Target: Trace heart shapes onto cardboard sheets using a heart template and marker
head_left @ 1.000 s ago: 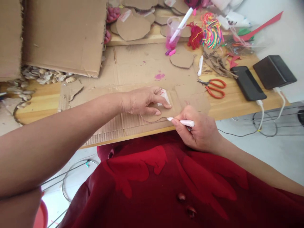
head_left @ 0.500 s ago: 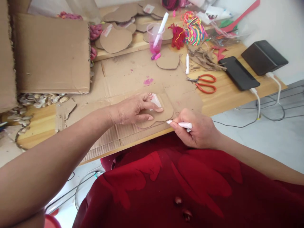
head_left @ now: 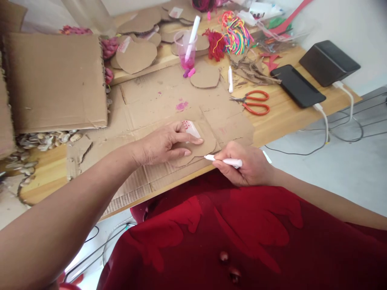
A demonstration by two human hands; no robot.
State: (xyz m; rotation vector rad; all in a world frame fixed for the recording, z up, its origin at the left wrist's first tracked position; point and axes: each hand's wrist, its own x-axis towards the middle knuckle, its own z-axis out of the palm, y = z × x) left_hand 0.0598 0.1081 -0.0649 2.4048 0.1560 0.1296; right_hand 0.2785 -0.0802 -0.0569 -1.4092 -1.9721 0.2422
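Beneath my left hand lies a heart-shaped cardboard cutout with a torn white and red label on it. The fingers of that hand are stretched out and press the cutout flat against a larger cardboard sheet. My right hand is closed round a white marker pen. The pen's tip touches the cutout's near edge, or the sheet right beside it; I cannot tell which.
Orange-handled scissors, a second white pen and a black phone lie to the right. A pink plastic cup holding a marker stands behind, near several cardboard cutouts. A cardboard box stands left.
My right hand has moved the marker's tip leftward along the near edge of the cutout. My left hand keeps its hold on the cardboard. The whole view has shifted slightly.
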